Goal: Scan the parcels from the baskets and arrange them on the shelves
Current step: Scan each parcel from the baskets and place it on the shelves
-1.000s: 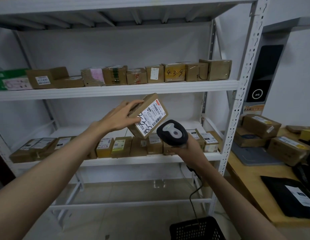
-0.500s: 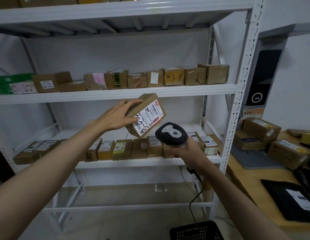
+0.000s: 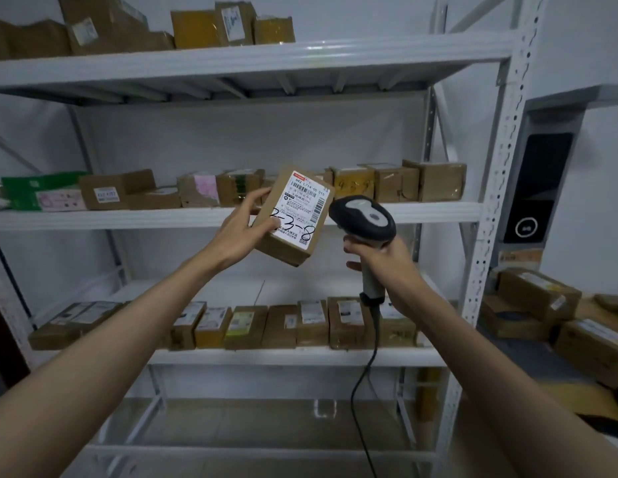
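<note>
Left hand [image 3: 243, 227] up front, fingers curled round a small cardboard box [image 3: 293, 215], thumb on the near side, fingertips over the top-left corner. Box is held in the air, tilted, in front of the middle shelf [image 3: 93, 219] edge, touching no shelf. Its white label [image 3: 302, 210] faces the camera: barcode up top, "3-3-8" handwritten across the lower part.

Just right of the box, the scanner [image 3: 364, 219], dark head w/ a grey top, nose pointed at the label's right edge, near it but apart. Right hand [image 3: 386, 260] wrapped tight round the scanner's grip, fingers closed on it. Black cable [image 3: 368, 370] drops from the handle's base and curves down out of the bottom of view.

Behind, L to R: the white metal rack. Top shelf [image 3: 252, 60] has brown boxes along its left half. Middle shelf: green packet [image 3: 35, 191] at the far left end, then a row of brown boxes running to the right end. Lower shelf [image 3: 293, 357]: a tight row of labelled boxes along the front edge, left end to right post.

Far right, past the rack's post: a wooden table [image 3: 587, 307] w/ more brown boxes stacked on it, and a black wall panel [image 3: 538, 188] above.
</note>
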`<action>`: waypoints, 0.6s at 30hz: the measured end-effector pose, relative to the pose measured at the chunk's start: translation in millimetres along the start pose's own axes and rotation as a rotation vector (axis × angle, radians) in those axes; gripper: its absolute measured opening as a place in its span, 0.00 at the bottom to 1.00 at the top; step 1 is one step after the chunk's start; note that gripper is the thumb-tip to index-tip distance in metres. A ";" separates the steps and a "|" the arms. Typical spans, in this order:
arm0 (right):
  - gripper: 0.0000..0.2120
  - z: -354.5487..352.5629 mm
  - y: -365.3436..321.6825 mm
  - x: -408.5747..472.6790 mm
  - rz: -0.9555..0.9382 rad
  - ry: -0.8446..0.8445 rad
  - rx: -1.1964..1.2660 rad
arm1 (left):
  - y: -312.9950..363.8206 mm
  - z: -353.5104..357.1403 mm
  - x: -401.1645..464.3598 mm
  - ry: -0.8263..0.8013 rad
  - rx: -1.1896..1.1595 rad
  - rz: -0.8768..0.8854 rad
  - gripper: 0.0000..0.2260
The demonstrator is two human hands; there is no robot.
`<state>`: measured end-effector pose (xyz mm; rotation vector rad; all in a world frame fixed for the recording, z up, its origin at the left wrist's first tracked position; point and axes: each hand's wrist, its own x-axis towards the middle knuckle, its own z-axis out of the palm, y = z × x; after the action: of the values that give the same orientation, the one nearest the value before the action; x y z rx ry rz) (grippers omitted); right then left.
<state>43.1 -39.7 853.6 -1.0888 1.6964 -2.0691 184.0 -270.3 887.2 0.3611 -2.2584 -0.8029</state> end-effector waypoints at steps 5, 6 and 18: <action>0.20 15.0 -48.9 43.0 -0.120 -0.042 0.094 | 29.6 -14.1 33.0 0.098 -0.226 -0.066 0.24; 0.19 18.9 -57.7 50.4 -0.141 -0.047 0.103 | 36.6 -17.1 40.7 0.115 -0.257 -0.079 0.23; 0.18 39.5 -150.2 124.4 -0.361 -0.023 0.161 | 116.9 -65.3 124.0 0.230 -0.322 0.072 0.33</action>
<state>22.7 -101.7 1041.6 -1.4439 1.3726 -2.3437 138.1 -266.5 1063.8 0.2072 -1.8813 -1.0131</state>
